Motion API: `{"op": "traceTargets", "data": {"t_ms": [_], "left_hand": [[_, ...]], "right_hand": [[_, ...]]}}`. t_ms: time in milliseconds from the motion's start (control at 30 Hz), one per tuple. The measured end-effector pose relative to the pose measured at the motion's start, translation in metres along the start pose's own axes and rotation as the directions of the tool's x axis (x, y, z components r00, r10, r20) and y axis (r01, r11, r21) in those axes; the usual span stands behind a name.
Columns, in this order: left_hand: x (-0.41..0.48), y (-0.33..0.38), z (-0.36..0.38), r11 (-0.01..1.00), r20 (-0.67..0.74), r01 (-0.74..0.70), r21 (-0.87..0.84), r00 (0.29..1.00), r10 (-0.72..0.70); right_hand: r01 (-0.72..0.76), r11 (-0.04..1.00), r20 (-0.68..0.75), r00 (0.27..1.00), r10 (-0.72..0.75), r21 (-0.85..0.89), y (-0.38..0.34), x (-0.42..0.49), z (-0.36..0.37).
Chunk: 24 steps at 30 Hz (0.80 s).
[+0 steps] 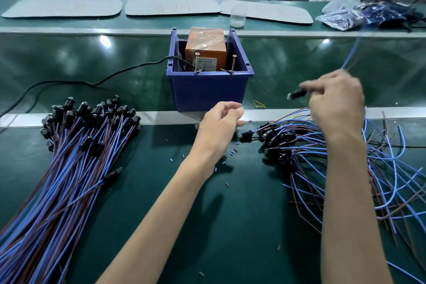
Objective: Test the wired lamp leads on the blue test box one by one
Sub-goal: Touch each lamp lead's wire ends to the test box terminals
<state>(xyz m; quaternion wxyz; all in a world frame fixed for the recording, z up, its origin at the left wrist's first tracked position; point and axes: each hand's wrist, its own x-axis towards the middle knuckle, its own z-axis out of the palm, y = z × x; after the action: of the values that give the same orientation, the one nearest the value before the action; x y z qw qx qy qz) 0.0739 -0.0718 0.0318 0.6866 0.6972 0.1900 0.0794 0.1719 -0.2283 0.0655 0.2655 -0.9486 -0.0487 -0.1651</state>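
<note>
The blue test box (208,91) stands at the middle of the green bench, with an orange unit (205,52) inside and two screws (233,64) standing up at its front rim. My right hand (334,104) is raised to the right of the box and pinches one lamp lead (297,94); its black socket points left and its blue wire (351,53) trails up and back, blurred. My left hand (219,127) hovers just in front of the box with loosely curled fingers and holds nothing.
A large bundle of blue and brown wired lamps (76,145) lies at the left. A looser tangle of lamps (299,145) lies at the right. A black cable (92,83) runs from the box leftwards. Small bits of wire insulation dot the mat.
</note>
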Motion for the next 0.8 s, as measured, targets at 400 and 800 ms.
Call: {"op": "traceTargets", "data": {"t_ms": [400,800], "left_hand": [[-0.001,0.000,-0.003,0.997,0.084,-0.001,0.077,0.996,-0.005],[0.008,0.012,-0.096,0.676,0.201,-0.061,0.734,0.971,-0.130]], "right_hand": [[-0.233,0.972,0.450,0.870,0.203,0.013,0.031,0.002,-0.002],[-0.239,0.971,0.535,0.818,0.214,-0.021,0.038,0.003,0.008]]}}
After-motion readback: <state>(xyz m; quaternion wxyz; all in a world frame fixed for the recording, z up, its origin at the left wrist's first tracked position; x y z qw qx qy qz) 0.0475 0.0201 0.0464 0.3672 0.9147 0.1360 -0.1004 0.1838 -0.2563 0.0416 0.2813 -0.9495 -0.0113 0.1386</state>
